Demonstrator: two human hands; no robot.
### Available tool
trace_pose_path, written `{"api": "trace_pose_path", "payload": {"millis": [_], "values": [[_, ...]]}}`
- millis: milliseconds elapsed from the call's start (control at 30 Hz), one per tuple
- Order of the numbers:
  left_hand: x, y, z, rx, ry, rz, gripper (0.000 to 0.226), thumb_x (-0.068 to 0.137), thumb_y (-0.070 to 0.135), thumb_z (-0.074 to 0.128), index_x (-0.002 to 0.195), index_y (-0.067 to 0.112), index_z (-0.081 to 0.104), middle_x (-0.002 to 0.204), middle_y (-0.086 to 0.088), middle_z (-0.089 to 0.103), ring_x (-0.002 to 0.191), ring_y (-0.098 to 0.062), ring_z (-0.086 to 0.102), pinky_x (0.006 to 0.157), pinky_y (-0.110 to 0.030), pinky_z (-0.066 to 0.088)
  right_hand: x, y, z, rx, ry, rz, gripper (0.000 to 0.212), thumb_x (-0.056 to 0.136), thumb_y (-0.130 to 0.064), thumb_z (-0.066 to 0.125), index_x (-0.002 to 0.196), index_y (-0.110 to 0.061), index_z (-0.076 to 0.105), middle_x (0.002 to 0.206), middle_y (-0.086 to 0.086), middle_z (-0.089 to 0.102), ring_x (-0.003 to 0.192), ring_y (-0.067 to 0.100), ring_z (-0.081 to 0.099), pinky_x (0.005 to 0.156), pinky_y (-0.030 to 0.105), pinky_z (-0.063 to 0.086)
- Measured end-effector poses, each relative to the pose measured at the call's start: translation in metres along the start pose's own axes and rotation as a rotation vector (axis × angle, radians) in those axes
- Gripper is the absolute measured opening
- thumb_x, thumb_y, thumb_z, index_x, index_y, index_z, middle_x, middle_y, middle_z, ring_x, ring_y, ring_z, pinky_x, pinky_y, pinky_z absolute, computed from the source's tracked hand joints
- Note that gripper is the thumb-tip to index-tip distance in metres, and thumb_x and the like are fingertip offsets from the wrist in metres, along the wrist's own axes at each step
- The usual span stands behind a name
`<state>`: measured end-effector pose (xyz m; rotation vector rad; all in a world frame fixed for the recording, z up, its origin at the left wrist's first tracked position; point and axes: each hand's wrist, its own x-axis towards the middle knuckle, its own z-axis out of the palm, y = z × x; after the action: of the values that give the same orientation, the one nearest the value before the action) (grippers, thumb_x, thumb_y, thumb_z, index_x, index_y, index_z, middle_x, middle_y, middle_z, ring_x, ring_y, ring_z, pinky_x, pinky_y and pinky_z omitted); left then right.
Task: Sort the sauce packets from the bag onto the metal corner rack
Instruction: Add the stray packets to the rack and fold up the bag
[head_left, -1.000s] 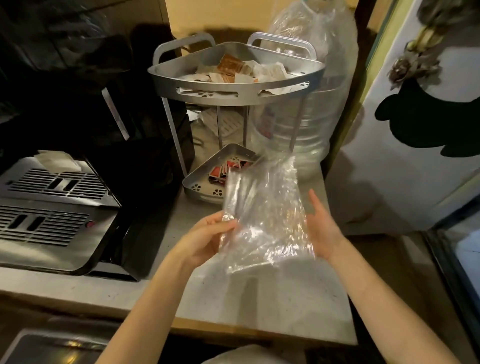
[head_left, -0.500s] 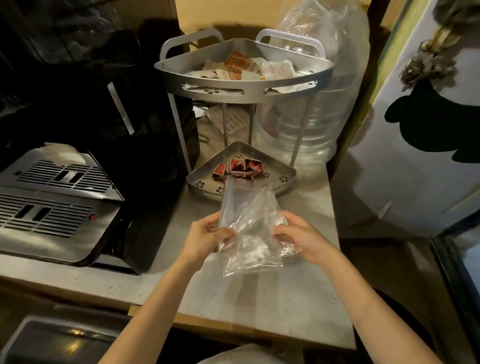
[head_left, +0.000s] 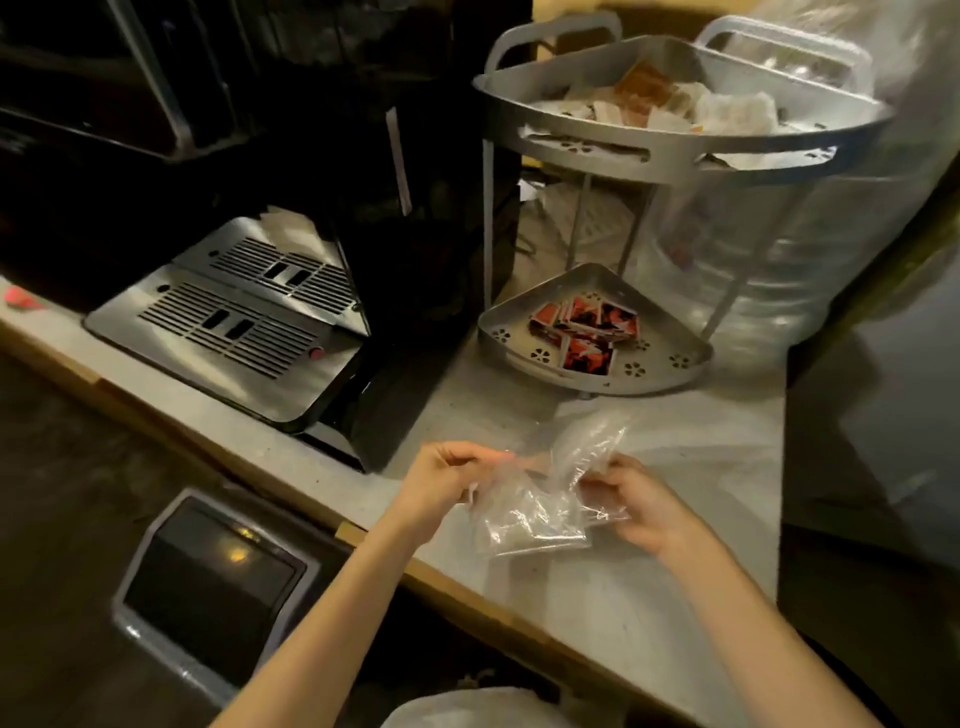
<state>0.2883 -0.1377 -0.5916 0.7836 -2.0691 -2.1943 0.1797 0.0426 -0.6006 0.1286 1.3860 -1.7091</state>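
The left hand (head_left: 447, 480) pinches one edge of the clear plastic bag (head_left: 540, 506), thumb and fingers curled tight on the film. The right hand (head_left: 636, 506) grips the opposite side, fingers curled round a bunched fold. The bag hangs crumpled between them, just above the counter (head_left: 613, 587) near its front edge, and looks empty or nearly so; the film is too wrinkled and shiny to be sure.

The sauce packets already lie on the metal rack (head_left: 670, 156) farther back: red ones (head_left: 584, 330) on the lower tray (head_left: 597, 376), pale and brown ones (head_left: 654, 101) heaped on the top tray.

The chief risk is a packet hidden in the folds. If the bag gets crushed or thrown away unchecked, that packet goes missing or bursts. The heaped top tray could also shed packets if knocked.
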Motion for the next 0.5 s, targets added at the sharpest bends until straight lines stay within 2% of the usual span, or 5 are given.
{"api": "trace_pose_path", "payload": {"millis": [200,300,367,433,500], "values": [[-0.023,-0.012,-0.017,0.276,0.182,0.059,0.034,0.083,-0.014,0.048,0.082,0.008,0.074,0.074,0.007,0.071,0.046,0.003,0.055,0.045,-0.01,0.041,0.0,0.005,0.033,-0.128,-0.059,0.019,0.029,0.092,-0.009,0.034,0.075,-0.009,0.058,0.061,0.002,0.066,0.047,0.008,0.062,0.051,0.025,0.046],[-0.034,-0.024,-0.028,0.526,0.29,0.139,0.03,0.082,-0.007,0.054,0.087,0.014,0.075,0.095,0.004,0.071,0.071,0.001,0.062,0.067,-0.01,0.049,-0.003,0.005,0.054,-0.259,-0.23,0.012,0.034,0.094,-0.034,0.037,0.093,-0.01,0.062,0.083,0.005,0.064,0.062,0.013,0.064,0.054,0.026,0.049],[-0.044,-0.029,-0.034,0.645,0.389,0.25,0.026,0.078,-0.008,0.059,0.087,0.011,0.075,0.093,0.005,0.068,0.08,-0.002,0.06,0.079,-0.001,0.041,-0.008,0.005,0.071,-0.471,-0.276,-0.006,0.035,0.08,-0.051,0.053,0.097,-0.022,0.066,0.093,0.002,0.064,0.074,0.016,0.062,0.061,0.026,0.049],[-0.052,-0.037,-0.044,0.743,0.48,0.325,0.025,0.072,-0.01,0.061,0.08,0.008,0.076,0.085,-0.002,0.072,0.075,-0.01,0.062,0.076,0.001,0.038,-0.011,0.007,0.09,-0.686,-0.288,-0.084,0.031,0.065,-0.055,0.069,0.088,-0.033,0.067,0.097,-0.006,0.064,0.087,0.012,0.06,0.071,0.026,0.045],[-0.062,-0.047,-0.059,0.806,0.52,0.352,0.02,0.068,-0.008,0.063,0.068,0.008,0.075,0.073,-0.007,0.072,0.065,-0.017,0.065,0.069,-0.014,0.05,-0.012,0.016,0.108,-0.861,-0.329,-0.179,0.035,0.062,-0.05,0.076,0.092,-0.035,0.066,0.105,-0.011,0.063,0.099,0.008,0.057,0.08,0.026,0.045]]}}
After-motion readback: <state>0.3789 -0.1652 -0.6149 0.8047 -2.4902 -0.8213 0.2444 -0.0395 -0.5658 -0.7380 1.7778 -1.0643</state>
